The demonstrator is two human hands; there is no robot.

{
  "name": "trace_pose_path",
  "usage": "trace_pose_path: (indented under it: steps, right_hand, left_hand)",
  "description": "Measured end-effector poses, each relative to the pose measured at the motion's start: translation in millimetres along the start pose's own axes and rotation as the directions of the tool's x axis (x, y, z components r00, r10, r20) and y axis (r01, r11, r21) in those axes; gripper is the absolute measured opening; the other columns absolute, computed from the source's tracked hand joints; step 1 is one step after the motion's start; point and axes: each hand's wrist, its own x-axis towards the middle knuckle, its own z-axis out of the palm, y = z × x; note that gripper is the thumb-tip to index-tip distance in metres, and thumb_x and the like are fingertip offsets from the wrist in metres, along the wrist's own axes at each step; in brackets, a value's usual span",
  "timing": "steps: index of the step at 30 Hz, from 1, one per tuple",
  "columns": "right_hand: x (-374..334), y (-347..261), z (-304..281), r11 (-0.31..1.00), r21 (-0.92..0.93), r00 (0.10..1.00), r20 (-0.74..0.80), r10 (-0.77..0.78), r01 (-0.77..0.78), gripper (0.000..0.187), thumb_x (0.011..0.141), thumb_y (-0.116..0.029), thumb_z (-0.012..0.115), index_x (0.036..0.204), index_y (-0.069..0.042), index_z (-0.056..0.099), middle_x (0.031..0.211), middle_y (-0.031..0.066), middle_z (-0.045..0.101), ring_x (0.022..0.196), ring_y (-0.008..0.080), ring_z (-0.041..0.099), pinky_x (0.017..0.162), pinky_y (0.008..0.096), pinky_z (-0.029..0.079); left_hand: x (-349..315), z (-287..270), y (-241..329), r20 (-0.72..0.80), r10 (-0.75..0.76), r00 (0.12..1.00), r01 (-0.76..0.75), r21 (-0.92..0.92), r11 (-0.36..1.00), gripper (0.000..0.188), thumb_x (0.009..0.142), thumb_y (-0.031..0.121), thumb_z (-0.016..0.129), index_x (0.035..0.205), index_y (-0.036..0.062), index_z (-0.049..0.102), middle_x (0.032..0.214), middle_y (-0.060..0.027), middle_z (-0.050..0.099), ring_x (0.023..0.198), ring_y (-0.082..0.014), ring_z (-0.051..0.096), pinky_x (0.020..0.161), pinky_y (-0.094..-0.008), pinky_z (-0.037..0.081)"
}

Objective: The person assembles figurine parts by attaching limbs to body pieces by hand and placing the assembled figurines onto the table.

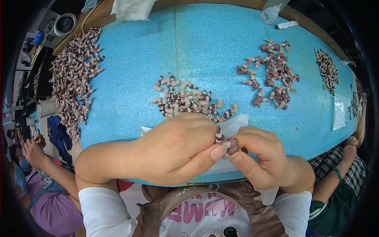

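My left hand [181, 148] reaches in from the left, its thumb and fingers pinched on a small banded figurine limb [218, 133], brown with a white ring. Facing it, my right hand [262, 156] grips a mauve figurine body [233, 146] between thumb and forefinger. The two parts meet at the fingertips; whether they are joined is hidden. Just beyond my hands lies a pile of bent beige limbs [193, 100] with dark bands. A white sheet [235, 121] lies partly under my hands.
Farther right are mauve bodies with limbs attached [278, 71]. A big heap of small parts [75, 75] covers the table's left edge. At the back are a white cloth [132, 8], a squeeze bottle [270, 15] and a lighter [287, 25]. Other people sit on both sides.
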Motion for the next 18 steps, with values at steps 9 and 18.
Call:
trace_pose_path:
  steps: [9, 18]
  right_hand:
    - [2.3, -0.4, -4.7, 1.000, -0.010, 1.000, 0.024, 0.005, -0.005, 0.015, 0.084, -0.007, 0.061, 0.093, 0.004, 0.059, 0.073, 0.0121, 0.059, 0.062, 0.0271, 0.056, 0.054, 0.0350, 0.041]
    - [0.2, -2.4, -0.2, 0.995, -0.099, 1.000, 0.007, -0.022, 0.022, 0.014, 0.080, -0.008, 0.064, 0.087, 0.002, 0.058, 0.067, 0.0111, 0.056, 0.056, 0.0279, 0.054, 0.051, 0.0365, 0.040]
  left_hand:
    - [-0.7, -0.7, -3.8, -0.012, 0.003, 1.000, -0.003, -0.013, 1.000, 0.024, 0.089, 0.012, 0.053, 0.069, 0.0014, 0.045, 0.063, -0.0129, 0.043, 0.058, -0.0337, 0.045, 0.055, -0.0422, 0.036]
    - [-3.7, 6.9, -6.0, -0.014, 0.033, 0.999, -0.032, 0.060, 0.998, 0.022, 0.087, 0.013, 0.056, 0.072, 0.0004, 0.045, 0.065, -0.0145, 0.045, 0.060, -0.0346, 0.047, 0.057, -0.0435, 0.039]
